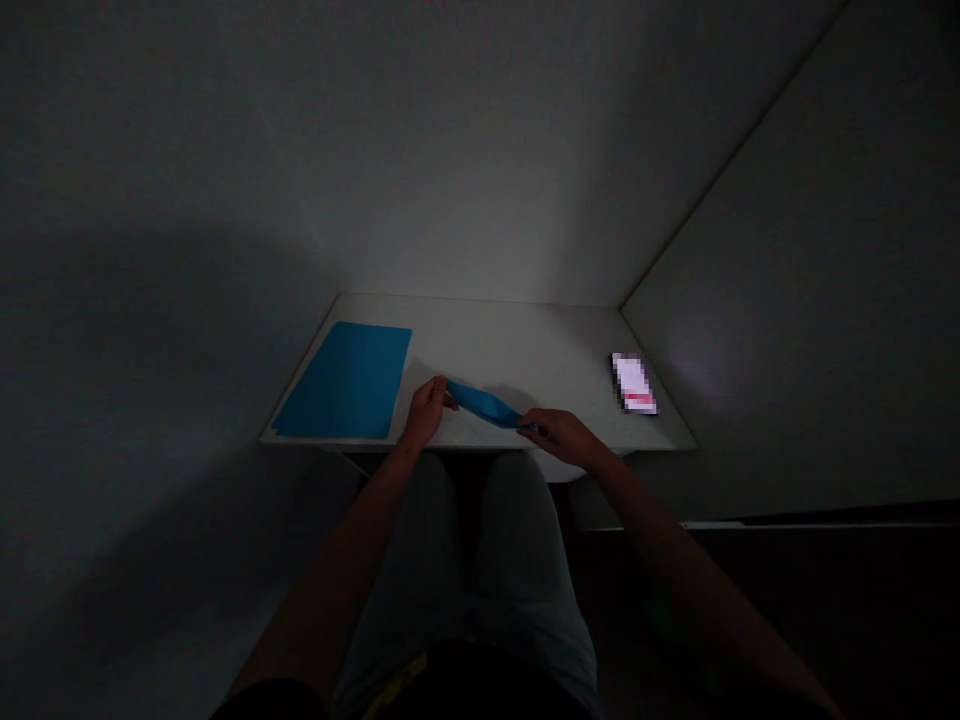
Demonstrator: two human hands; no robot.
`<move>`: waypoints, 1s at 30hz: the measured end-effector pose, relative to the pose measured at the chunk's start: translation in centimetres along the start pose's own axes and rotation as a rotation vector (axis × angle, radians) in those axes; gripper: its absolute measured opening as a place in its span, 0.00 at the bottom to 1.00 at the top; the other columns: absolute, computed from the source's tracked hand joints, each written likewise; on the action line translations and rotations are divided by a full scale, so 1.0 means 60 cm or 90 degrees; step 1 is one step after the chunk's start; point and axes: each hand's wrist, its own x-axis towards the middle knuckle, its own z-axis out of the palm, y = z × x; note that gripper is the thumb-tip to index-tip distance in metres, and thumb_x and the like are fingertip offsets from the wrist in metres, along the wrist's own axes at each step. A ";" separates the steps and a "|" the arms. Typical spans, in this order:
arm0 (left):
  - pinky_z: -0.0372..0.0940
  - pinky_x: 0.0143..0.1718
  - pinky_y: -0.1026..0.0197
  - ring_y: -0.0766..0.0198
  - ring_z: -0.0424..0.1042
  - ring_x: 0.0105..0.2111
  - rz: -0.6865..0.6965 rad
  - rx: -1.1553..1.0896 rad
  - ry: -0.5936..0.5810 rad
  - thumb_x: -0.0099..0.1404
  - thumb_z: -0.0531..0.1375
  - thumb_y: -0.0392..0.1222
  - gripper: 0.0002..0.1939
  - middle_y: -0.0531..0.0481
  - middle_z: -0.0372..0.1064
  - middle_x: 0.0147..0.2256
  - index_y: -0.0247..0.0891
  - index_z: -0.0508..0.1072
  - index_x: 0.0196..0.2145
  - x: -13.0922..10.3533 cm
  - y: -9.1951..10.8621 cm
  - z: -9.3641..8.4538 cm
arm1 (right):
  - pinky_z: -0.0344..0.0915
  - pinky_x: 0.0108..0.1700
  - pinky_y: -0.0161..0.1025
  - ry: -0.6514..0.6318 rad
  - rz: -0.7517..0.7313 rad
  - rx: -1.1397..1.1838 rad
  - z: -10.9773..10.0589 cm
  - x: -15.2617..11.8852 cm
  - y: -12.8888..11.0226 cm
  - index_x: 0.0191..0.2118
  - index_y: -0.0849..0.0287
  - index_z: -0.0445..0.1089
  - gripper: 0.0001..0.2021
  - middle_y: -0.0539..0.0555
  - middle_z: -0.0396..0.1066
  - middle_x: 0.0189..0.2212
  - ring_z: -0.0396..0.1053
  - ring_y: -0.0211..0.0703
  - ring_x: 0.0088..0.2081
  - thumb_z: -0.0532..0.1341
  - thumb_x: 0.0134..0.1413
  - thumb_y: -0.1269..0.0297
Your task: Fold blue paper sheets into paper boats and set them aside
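Note:
A long, narrow piece of folded blue paper (486,405) stretches between my two hands, just above the table near its front edge. My left hand (428,408) pinches its left end between thumb and fingers. At the other end, my right hand (556,434) is closed on the paper's tip. The middle of the folded paper bulges a little and shows creased faces. Flat on the table to the left of my left hand lie blue sheets (349,380), seemingly a small stack.
The white table (495,335) meets a wall (480,180) at the back and another panel (795,330) on the right. A phone (634,384) with a lit, blurred screen lies at the right side. My legs (472,550) are below the front edge. Light is dim.

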 end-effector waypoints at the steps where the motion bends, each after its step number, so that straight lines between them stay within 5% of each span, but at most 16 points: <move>1: 0.71 0.32 0.58 0.60 0.76 0.25 0.000 -0.013 0.005 0.70 0.56 0.76 0.33 0.49 0.75 0.26 0.40 0.74 0.33 0.000 0.001 0.000 | 0.72 0.41 0.44 -0.007 -0.006 -0.033 -0.005 -0.001 0.000 0.50 0.47 0.80 0.13 0.54 0.84 0.42 0.80 0.48 0.37 0.59 0.74 0.51; 6: 0.73 0.32 0.60 0.65 0.76 0.26 0.026 -0.016 0.037 0.71 0.54 0.76 0.34 0.47 0.78 0.40 0.39 0.76 0.42 -0.004 0.005 0.000 | 0.74 0.47 0.44 -0.002 0.073 -0.167 -0.046 -0.005 0.010 0.54 0.48 0.79 0.15 0.54 0.85 0.46 0.82 0.49 0.40 0.55 0.76 0.58; 13: 0.70 0.31 0.61 0.65 0.73 0.26 0.014 0.027 0.011 0.71 0.54 0.73 0.33 0.48 0.75 0.35 0.38 0.77 0.40 -0.006 0.005 -0.004 | 0.71 0.39 0.39 0.125 0.305 -0.250 -0.150 -0.008 0.075 0.57 0.53 0.77 0.18 0.55 0.85 0.43 0.79 0.44 0.29 0.52 0.78 0.56; 19: 0.71 0.31 0.59 0.63 0.73 0.26 0.021 0.027 -0.008 0.71 0.53 0.73 0.34 0.48 0.74 0.32 0.38 0.78 0.39 -0.008 0.010 -0.009 | 0.67 0.42 0.40 0.154 0.490 -0.371 -0.223 0.006 0.167 0.58 0.56 0.77 0.19 0.61 0.84 0.40 0.81 0.52 0.41 0.52 0.77 0.56; 30: 0.69 0.31 0.59 0.63 0.72 0.27 0.016 0.051 -0.015 0.71 0.54 0.72 0.33 0.48 0.74 0.31 0.37 0.79 0.39 -0.011 0.007 -0.012 | 0.71 0.48 0.47 0.111 0.617 -0.379 -0.241 0.047 0.274 0.58 0.57 0.79 0.22 0.67 0.80 0.51 0.79 0.57 0.49 0.49 0.77 0.60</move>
